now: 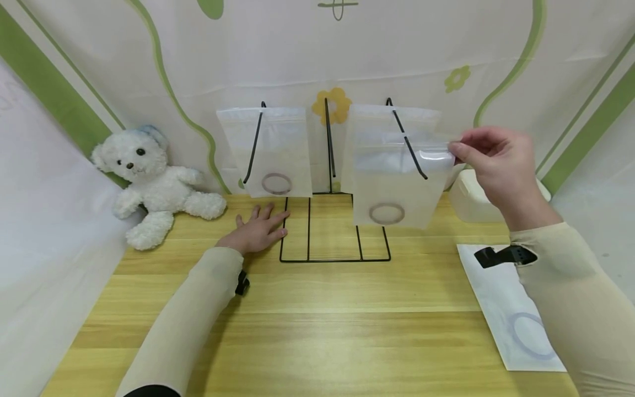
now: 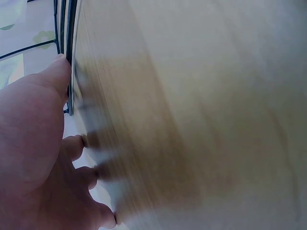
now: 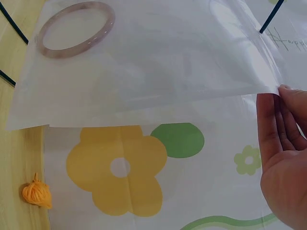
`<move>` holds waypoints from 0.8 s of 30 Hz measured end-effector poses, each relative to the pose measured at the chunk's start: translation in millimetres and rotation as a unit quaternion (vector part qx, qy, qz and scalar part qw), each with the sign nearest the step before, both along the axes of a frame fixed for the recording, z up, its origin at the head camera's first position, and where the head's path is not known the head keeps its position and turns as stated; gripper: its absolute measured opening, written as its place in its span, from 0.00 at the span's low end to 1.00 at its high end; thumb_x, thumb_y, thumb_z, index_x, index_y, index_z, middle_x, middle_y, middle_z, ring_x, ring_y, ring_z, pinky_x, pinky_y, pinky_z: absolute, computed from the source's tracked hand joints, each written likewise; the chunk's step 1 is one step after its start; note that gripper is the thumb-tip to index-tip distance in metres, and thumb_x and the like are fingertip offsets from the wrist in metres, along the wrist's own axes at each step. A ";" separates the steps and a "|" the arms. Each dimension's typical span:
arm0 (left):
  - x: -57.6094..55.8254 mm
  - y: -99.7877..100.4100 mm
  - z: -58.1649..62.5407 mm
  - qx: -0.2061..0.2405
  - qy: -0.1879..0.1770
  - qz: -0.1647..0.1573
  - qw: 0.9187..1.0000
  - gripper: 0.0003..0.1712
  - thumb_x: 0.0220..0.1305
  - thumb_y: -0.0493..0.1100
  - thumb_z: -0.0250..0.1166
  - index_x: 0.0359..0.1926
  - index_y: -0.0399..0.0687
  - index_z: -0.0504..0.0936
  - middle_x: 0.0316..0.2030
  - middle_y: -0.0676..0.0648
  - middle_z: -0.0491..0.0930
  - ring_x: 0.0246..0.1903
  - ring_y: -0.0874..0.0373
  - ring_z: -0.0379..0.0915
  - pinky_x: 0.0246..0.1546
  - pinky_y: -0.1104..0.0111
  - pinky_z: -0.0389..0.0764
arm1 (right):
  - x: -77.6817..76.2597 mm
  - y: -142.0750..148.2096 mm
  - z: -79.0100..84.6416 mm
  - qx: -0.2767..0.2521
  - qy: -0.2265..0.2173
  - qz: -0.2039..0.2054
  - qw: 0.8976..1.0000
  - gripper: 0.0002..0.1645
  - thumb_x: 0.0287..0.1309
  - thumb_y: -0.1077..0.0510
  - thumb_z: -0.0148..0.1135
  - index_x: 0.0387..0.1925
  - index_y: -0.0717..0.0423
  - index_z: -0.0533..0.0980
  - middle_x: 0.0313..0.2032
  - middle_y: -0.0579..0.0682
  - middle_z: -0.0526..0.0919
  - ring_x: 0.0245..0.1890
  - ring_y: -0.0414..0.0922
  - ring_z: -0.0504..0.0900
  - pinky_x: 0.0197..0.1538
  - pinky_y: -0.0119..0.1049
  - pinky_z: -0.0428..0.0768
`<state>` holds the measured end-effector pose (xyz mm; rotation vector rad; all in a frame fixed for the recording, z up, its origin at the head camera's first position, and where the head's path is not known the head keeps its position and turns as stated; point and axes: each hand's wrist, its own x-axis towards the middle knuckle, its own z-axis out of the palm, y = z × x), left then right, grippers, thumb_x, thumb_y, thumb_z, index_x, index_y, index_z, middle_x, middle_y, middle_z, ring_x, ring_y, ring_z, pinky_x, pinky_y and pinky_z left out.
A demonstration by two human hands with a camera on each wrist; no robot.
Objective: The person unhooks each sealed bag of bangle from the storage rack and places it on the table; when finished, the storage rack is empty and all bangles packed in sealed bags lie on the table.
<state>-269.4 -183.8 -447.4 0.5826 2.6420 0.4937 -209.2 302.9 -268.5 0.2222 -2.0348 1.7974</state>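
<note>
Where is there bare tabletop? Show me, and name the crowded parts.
Bare: the tabletop in front of the wire rack, between left sleeve and flat bag; also between rack and bag. Crowded: the back, with teddy bear, left hand, hanging bags and white container.

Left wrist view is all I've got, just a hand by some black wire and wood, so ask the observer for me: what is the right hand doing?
Observer: The right hand pinches a translucent bag near its upper corner.

Operator: My view can't show me that. Is there something inside it?

Observer: Yes, a pinkish ring shows through the plastic.

Operator: Good. Is anything lying over on the right side, away from my camera?

Observer: A white packet lies flat there on the wooden table, partly hidden by the right sleeve.
</note>
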 end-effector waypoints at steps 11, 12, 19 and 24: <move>-7.4 -2.4 -10.5 -0.007 0.001 0.003 1.000 0.39 0.83 0.71 0.45 0.87 0.77 0.49 0.89 0.43 0.31 0.86 0.30 0.18 0.71 0.18 0.24 | 15.0 1.8 -5.1 -0.018 0.029 0.012 0.999 0.06 0.56 0.73 0.79 0.36 0.70 0.88 0.28 0.46 0.91 0.25 0.38 0.86 0.34 0.23 0.85; -7.8 -2.7 -11.0 -0.008 0.002 0.003 1.000 0.39 0.83 0.71 0.45 0.87 0.76 0.50 0.89 0.43 0.31 0.86 0.31 0.18 0.71 0.18 0.23 | 16.5 1.8 -5.3 -0.019 0.032 0.013 0.999 0.06 0.56 0.73 0.79 0.36 0.70 0.87 0.28 0.46 0.91 0.25 0.38 0.86 0.34 0.23 0.84; -7.4 -3.1 -10.7 -0.008 0.004 0.005 1.000 0.38 0.84 0.69 0.47 0.87 0.75 0.51 0.89 0.42 0.31 0.86 0.30 0.18 0.71 0.18 0.22 | 26.6 3.3 -6.4 0.012 0.025 0.001 1.000 0.07 0.57 0.72 0.78 0.37 0.69 0.88 0.30 0.45 0.92 0.26 0.38 0.87 0.35 0.22 0.84; -8.1 -2.8 -11.4 -0.010 0.004 0.005 1.000 0.38 0.84 0.70 0.46 0.87 0.75 0.50 0.89 0.42 0.31 0.86 0.31 0.18 0.71 0.18 0.23 | 32.6 5.6 -7.2 0.062 0.024 -0.032 0.997 0.07 0.59 0.71 0.78 0.39 0.68 0.88 0.30 0.41 0.92 0.27 0.37 0.86 0.34 0.21 0.83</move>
